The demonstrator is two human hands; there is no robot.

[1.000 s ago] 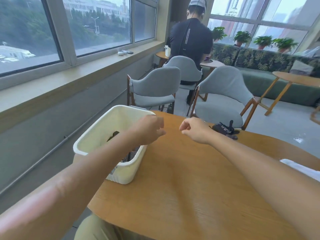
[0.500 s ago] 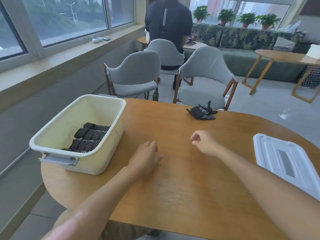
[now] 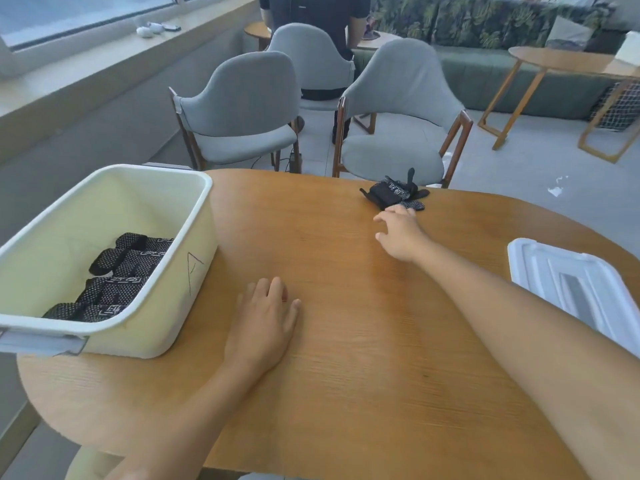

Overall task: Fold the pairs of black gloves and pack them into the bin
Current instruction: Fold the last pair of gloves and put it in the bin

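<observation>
Here the cream bin (image 3: 194, 271) sits at the left edge of the desk (image 3: 346, 393), its near corner overhanging the rim, with folded black gloves (image 3: 117, 278) lying in it. The left hand (image 3: 265, 320) rests flat on the wood just right of the bin, fingers relaxed. A wide bare stretch of desk lies between the hands. The right hand (image 3: 401, 233) reaches far, fingers spread and holding nothing, fingertips just beside the loose pair of gloves (image 3: 393, 194) near the far edge. A white lid (image 3: 568, 282) lies at the right edge. Half a second ago the right hand was a loose fist nearer the middle; the left has stayed by the bin.
</observation>
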